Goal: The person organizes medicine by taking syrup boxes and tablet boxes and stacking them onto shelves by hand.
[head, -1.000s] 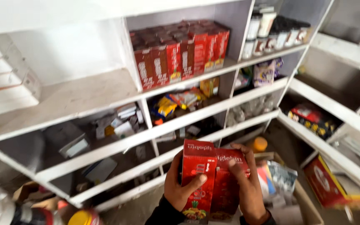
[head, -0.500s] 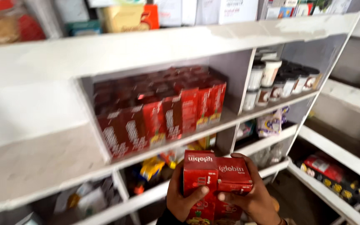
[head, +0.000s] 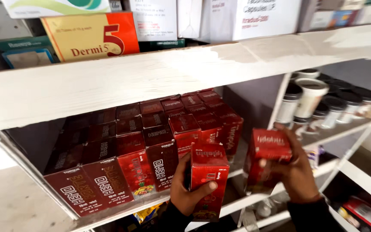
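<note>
Cartons part company at the shelf: half a second ago I held the two red boxes pressed together in front of my chest, and now each hand has its own. My left hand (head: 190, 191) is closed around one red carton (head: 209, 180), thumb across its front face, fingers wrapped behind. My right hand (head: 295, 172) is clamped on the second red carton (head: 268, 157), fingers over its right side and top.

Both have risen to the level of the middle shelf (head: 151, 202), whose front edge runs just below the left carton. By my reckoning, splitting the pair means they can go in one at a time beside the rows of matching red cartons (head: 159, 137) already packed on that shelf.

The left carton stands nearly upright, long axis vertical, its printed front turned toward me and its top leaning slightly toward the shelf. The right carton is tipped, long axis slanting, top end pointing up and left toward the open gap at the right end of the stocked row. White jars with dark lids (head: 314, 99) stand in the next bay to the right.
</note>
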